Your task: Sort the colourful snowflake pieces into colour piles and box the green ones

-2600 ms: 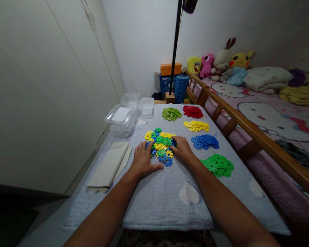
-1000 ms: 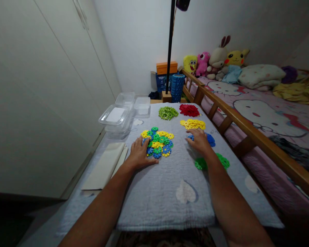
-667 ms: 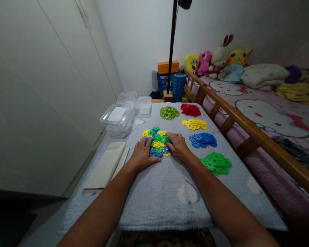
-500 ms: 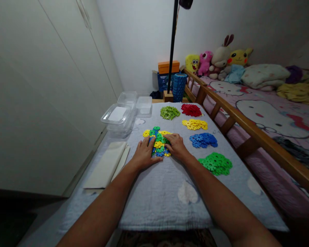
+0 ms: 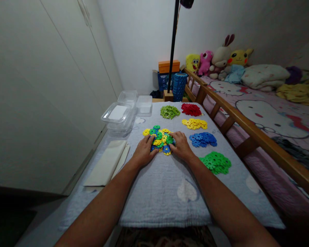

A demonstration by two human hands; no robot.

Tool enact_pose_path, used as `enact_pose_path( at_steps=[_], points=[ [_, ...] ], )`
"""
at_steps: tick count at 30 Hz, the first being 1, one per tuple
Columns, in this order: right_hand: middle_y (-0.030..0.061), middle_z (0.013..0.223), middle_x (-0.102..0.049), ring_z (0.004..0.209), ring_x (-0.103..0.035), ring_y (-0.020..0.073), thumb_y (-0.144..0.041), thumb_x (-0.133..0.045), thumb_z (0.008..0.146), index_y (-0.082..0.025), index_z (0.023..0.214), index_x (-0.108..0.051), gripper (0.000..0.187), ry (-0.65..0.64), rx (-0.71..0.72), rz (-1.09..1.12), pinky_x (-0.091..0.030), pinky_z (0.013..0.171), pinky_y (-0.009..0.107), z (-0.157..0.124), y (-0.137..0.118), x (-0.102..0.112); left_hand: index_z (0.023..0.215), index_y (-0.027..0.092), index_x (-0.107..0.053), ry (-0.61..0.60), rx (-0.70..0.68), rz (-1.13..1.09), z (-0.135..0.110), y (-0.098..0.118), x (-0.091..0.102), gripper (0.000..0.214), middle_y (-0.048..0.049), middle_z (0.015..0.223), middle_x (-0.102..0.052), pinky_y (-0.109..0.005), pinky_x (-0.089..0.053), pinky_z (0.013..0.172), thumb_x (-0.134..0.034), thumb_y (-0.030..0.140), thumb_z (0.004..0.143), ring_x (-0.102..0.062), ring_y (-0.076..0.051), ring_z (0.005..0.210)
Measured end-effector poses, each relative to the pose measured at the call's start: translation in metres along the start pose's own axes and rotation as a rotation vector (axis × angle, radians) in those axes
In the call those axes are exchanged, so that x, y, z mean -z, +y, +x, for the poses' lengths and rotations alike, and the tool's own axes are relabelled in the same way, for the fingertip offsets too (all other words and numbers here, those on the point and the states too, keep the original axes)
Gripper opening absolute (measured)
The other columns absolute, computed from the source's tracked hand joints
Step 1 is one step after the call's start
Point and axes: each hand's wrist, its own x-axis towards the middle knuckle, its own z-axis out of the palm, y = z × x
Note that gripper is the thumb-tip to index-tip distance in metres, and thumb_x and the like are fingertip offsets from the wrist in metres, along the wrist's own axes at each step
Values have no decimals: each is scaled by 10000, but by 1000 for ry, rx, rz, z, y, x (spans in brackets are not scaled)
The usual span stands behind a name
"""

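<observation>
A mixed pile of flat, notched plastic flower discs [image 5: 159, 141] in yellow, green and blue lies mid-table. My left hand [image 5: 144, 150] rests against the pile's left side, its fingers stretched out and touching the discs. On the opposite side, my right hand [image 5: 180, 145] has its fingers apart and touches the pile's right edge. Neither hand lifts a disc. To the right are sorted heaps: green discs [image 5: 217, 162], blue discs [image 5: 203, 139], yellow discs [image 5: 194, 124] and red discs [image 5: 191, 109]. A light green heap [image 5: 170, 112] sits farther back.
Clear plastic containers [image 5: 116, 112] stand at the back left. Folded beige cloth or paper [image 5: 106, 164] lies left of my left arm. A black pole [image 5: 172, 48] rises behind the table. The wooden bed rail [image 5: 247, 134] runs along the right side.
Both hands have shifted slightly, the right one a little outward. The discs between them lie differently, with a blue disc on yellow now showing at the front.
</observation>
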Motion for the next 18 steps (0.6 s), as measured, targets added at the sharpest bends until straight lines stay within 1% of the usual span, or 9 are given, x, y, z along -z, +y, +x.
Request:
enact_pose_path(
  at_steps=[6, 9, 11, 14, 18],
  points=[
    [123, 1097, -596, 1090, -501, 286, -207, -655, 786, -180, 1183, -666, 398, -18, -19, -49, -422, 967, 413, -1, 4, 7, 1466, 147, -432, 29, -25, -59, -1, -1, 1, 797, -199, 1498, -454, -529, -381, 1176, -738, 444, 793, -449, -359, 1404],
    [126, 1132, -608, 1109, -508, 282, -187, -644, 780, -180, 1194, -666, 415, -57, -30, -66, -420, 978, 407, 0, 4, 13, 1443, 139, -456, 56, -20, -67, 0, 0, 1, 789, -200, 1460, -489, -525, -400, 1161, -741, 475, 788, -480, -354, 1370],
    [122, 1142, -623, 1109, -521, 277, -168, -629, 775, -184, 1195, -669, 422, -104, -26, -82, -414, 990, 407, 0, 7, 21, 1429, 148, -474, 63, -10, -65, 2, 1, 1, 753, -191, 1433, -514, -522, -410, 1154, -728, 482, 804, -503, -348, 1345],
    [112, 1137, -648, 1105, -551, 270, -160, -620, 771, -189, 1194, -674, 428, -180, -18, -89, -408, 1008, 413, -4, 19, 45, 1407, 182, -513, 63, 7, -64, 4, 0, 1, 639, -167, 1421, -528, -511, -414, 1153, -683, 444, 849, -517, -331, 1331],
    [101, 1152, -673, 1120, -580, 275, -236, -662, 780, -186, 1163, -690, 387, -282, -60, -40, -394, 1051, 435, -22, 49, 92, 1359, 192, -576, 65, 6, -64, 5, -3, 0, 500, -153, 1415, -530, -504, -409, 1160, -609, 383, 898, -520, -315, 1326]
  ],
)
